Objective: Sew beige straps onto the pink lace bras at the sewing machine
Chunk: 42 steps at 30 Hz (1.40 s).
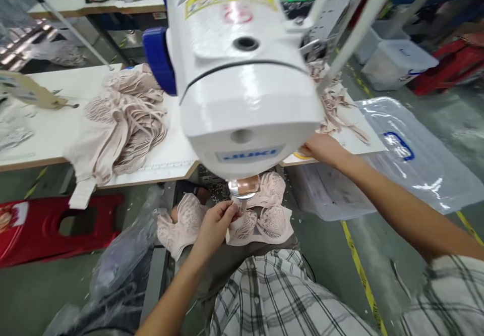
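Note:
A white sewing machine head (242,68) fills the middle of the view. Under its front, my left hand (216,222) is closed in a pinch on a pale pink lace garment (264,215) lying on my lap, close to a shiny metal part (245,186) beneath the machine. My right hand (321,148) reaches to the table's edge behind the machine; its fingers are hidden by the machine. A heap of pink lace pieces and straps (121,119) lies on the white table (41,134) to the left.
More pink straps (335,104) lie on the table right of the machine. A clear plastic bin (408,159) stands on the floor at right, a red stool (45,225) at left, and a plastic bag (117,270) by my left knee. Yellow tape (359,270) marks the floor.

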Tool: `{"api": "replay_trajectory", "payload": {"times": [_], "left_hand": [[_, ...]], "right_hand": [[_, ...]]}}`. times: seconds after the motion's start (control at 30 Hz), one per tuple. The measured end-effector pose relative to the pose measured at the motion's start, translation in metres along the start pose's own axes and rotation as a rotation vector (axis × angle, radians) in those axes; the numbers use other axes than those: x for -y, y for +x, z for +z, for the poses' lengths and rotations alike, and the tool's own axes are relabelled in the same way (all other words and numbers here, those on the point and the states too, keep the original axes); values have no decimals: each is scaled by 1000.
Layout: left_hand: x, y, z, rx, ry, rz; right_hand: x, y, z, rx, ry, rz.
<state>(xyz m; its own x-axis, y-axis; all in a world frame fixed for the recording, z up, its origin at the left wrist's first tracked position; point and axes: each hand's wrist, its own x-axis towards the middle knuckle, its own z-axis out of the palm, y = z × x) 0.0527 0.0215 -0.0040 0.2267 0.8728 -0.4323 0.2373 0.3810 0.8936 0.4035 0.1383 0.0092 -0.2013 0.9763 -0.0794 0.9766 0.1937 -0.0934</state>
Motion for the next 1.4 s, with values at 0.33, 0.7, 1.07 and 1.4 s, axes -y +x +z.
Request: {"api": "replay_trajectory", "payload": {"times": [0.33,0.7,1.07,1.4], "left_hand": [[5,3,-8,70,-386,-126],[5,-2,-1,57,-87,7],[2,1,-14,46,-64,40],[8,4,-18,14,-17,51]], "right_hand": [[128,-154,38,-119,481,-214],[156,-129,60,-79,637,-203],[162,-142,72,-152,845,-152],[179,-121,70,-31,865,-82]]}}
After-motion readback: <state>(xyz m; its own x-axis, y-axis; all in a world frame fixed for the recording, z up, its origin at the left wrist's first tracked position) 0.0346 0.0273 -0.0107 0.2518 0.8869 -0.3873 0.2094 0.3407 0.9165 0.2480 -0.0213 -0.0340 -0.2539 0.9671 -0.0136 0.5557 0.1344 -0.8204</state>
